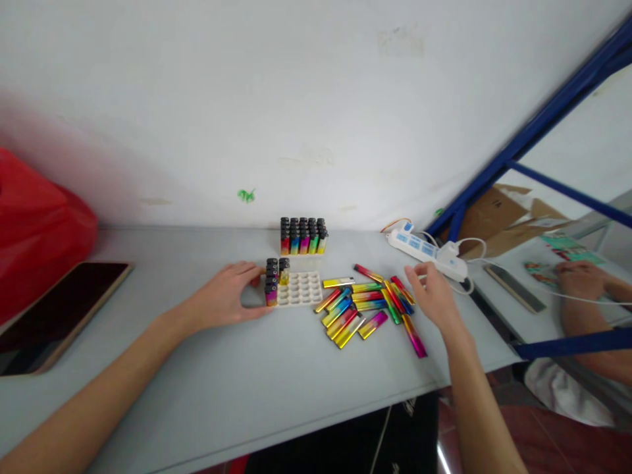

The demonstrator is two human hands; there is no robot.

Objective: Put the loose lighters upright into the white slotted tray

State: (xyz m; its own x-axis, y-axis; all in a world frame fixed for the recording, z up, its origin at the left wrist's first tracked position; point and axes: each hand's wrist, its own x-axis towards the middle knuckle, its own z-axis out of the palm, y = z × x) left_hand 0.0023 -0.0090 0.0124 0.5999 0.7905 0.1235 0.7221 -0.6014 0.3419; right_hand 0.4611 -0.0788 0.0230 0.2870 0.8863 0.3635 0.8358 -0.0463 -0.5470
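A spread-open left hand [227, 294] is framing a white plastic tray [310, 289] of black-topped, purple-bodied lighters [271, 294] on the grey surface [257, 375]. A half-open right hand [431, 289] is hovering beside loose metallic rainbow lighters [368, 306]; lettering is proving illegible.

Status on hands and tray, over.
Left hand at white tray's left end, grip unclear. Right hand open near loose lighters. Tray partly filled; nothing covering empty cells.

A workshop: grey bench [197, 388], loose lighters [371, 296], gridded tray [305, 288], blue metal frame [508, 158], cardboard box [494, 209].
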